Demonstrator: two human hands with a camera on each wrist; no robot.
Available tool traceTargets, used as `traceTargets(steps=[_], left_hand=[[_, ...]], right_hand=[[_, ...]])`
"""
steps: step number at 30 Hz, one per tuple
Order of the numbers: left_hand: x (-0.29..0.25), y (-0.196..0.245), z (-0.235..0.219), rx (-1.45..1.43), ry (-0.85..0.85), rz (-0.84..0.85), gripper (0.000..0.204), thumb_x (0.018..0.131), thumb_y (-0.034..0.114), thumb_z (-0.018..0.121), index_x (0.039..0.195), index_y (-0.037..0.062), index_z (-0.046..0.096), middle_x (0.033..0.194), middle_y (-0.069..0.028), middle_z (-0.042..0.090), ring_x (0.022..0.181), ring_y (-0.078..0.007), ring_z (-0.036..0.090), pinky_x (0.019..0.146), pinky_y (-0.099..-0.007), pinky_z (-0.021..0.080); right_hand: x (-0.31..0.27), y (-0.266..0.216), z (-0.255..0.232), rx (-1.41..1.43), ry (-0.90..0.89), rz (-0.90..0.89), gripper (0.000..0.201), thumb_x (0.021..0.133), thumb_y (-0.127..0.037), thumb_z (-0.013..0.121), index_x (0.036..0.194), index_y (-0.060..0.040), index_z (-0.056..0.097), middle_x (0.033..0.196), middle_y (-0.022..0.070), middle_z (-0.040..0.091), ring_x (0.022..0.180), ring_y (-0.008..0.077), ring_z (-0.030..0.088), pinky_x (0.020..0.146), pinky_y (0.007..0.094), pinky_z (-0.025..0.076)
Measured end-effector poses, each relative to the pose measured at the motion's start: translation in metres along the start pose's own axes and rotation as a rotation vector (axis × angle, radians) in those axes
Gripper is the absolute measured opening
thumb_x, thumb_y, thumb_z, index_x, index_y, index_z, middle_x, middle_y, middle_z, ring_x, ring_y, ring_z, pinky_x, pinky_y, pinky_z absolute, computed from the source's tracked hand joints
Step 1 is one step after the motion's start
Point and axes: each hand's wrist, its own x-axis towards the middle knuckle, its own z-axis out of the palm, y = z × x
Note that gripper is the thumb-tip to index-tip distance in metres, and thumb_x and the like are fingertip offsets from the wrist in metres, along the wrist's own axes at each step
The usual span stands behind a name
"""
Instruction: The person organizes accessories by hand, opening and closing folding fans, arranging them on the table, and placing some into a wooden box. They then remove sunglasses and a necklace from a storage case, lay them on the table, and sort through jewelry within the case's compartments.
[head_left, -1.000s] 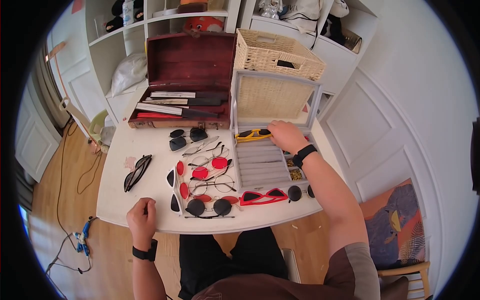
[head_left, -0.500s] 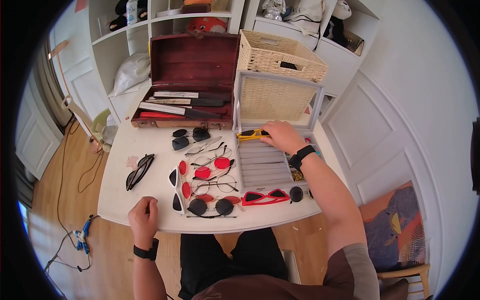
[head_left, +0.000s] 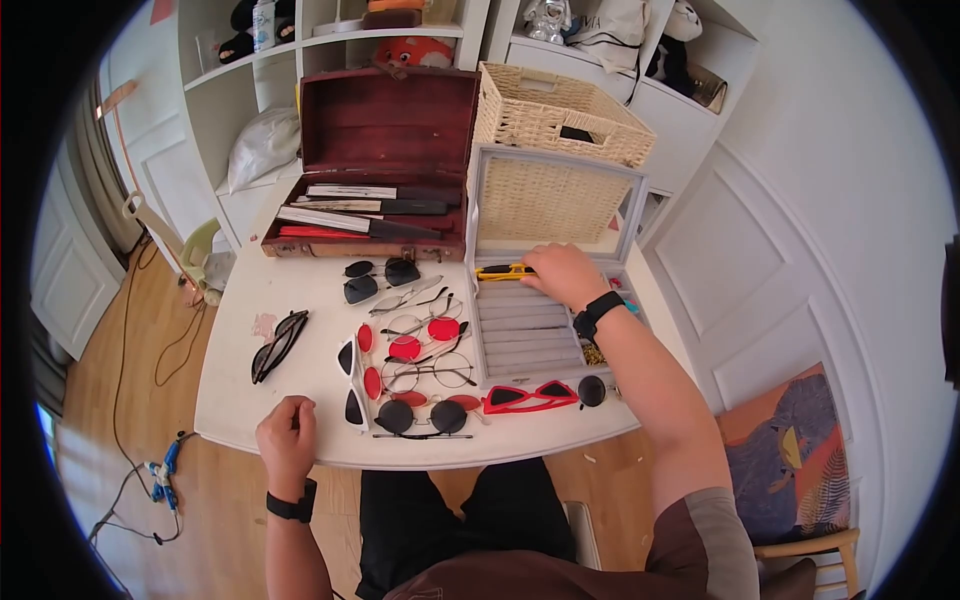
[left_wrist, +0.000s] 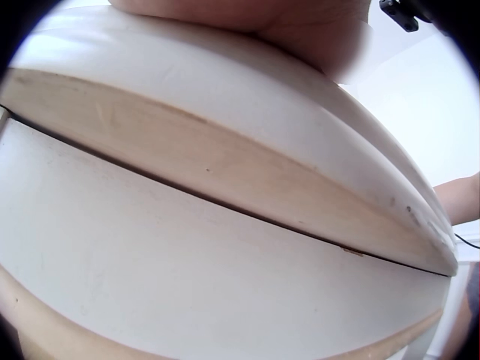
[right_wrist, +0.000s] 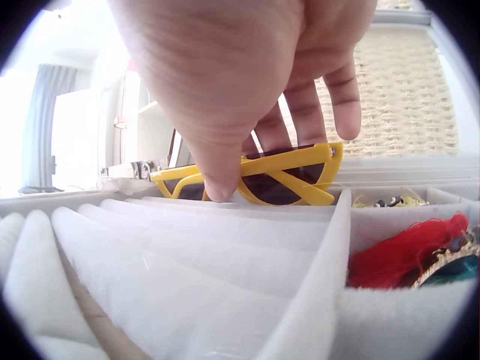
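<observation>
In the right wrist view my right hand (head_left: pixel 566 276) pinches yellow sunglasses (right_wrist: pixel 289 176), thumb in front and fingers behind. Their arms are folded across the dark lenses. They are at the back row of a grey padded box (head_left: pixel 528 352), whose clear lid stands raised behind. My left hand (head_left: pixel 287 437) rests at the table's front edge, fingers loosely curled and holding nothing. Nearest to it are white sunglasses (head_left: pixel 351 383) and black-framed glasses (head_left: pixel 279 346). Red sunglasses (head_left: pixel 530 397) and round dark sunglasses (head_left: pixel 592 391) lie before the box.
Several more pairs of glasses, some with red lenses (head_left: pixel 405 347), spread left of the box. Behind them a brown case (head_left: pixel 388 120) stands open with folding fans (head_left: pixel 345 217) inside. A woven basket (head_left: pixel 560 112) is behind the box. Side compartments hold a red tassel (right_wrist: pixel 401 255).
My right hand has shifted slightly left and down with the yellow sunglasses, which now show a narrower front in the back row. The left hand stays at the table edge.
</observation>
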Motion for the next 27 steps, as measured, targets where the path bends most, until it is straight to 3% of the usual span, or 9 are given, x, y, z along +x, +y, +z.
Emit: traceTargets(steps=[6, 11, 14, 27], left_hand=[[-0.001, -0.002, 0.002, 0.001, -0.001, -0.005, 0.012, 0.092, 0.010, 0.064, 0.085, 0.0017, 0.068, 0.067, -0.0124, 0.064, 0.055, -0.0241, 0.061, 0.055, -0.0331, 0.047], [0.000, 0.000, -0.002, 0.013, -0.025, -0.013, 0.012, 0.092, 0.010, 0.063, 0.085, 0.0015, 0.068, 0.067, -0.0123, 0.064, 0.055, -0.0240, 0.062, 0.055, -0.0332, 0.047], [-0.002, -0.001, 0.002, -0.009, 0.004, 0.007, 0.012, 0.092, 0.010, 0.063, 0.085, 0.0016, 0.068, 0.067, -0.0123, 0.064, 0.054, -0.0238, 0.061, 0.055, -0.0330, 0.047], [-0.001, -0.001, 0.001, -0.015, 0.002, 0.002, 0.012, 0.093, 0.010, 0.063, 0.085, 0.0011, 0.068, 0.066, -0.0121, 0.063, 0.052, -0.0224, 0.058, 0.053, -0.0329, 0.045]], right_hand=[[-0.006, -0.005, 0.000, -0.012, 0.026, 0.021, 0.027, 0.085, -0.035, 0.074, 0.097, -0.0113, 0.073, 0.093, 0.0059, 0.065, 0.094, 0.0272, 0.067, 0.077, 0.0418, 0.055], [-0.003, 0.008, 0.001, 0.093, -0.027, -0.045, 0.021, 0.083, -0.024, 0.074, 0.099, -0.0091, 0.073, 0.095, 0.0073, 0.064, 0.096, 0.0292, 0.066, 0.079, 0.0431, 0.055], [-0.006, 0.012, -0.005, 0.066, -0.056, 0.003, 0.020, 0.081, -0.018, 0.072, 0.098, -0.0082, 0.072, 0.096, 0.0085, 0.066, 0.096, 0.0298, 0.066, 0.080, 0.0439, 0.055], [-0.022, 0.027, -0.012, 0.026, -0.085, 0.035, 0.016, 0.084, -0.020, 0.071, 0.093, -0.0070, 0.070, 0.091, 0.0105, 0.069, 0.091, 0.0314, 0.068, 0.079, 0.0440, 0.055]])
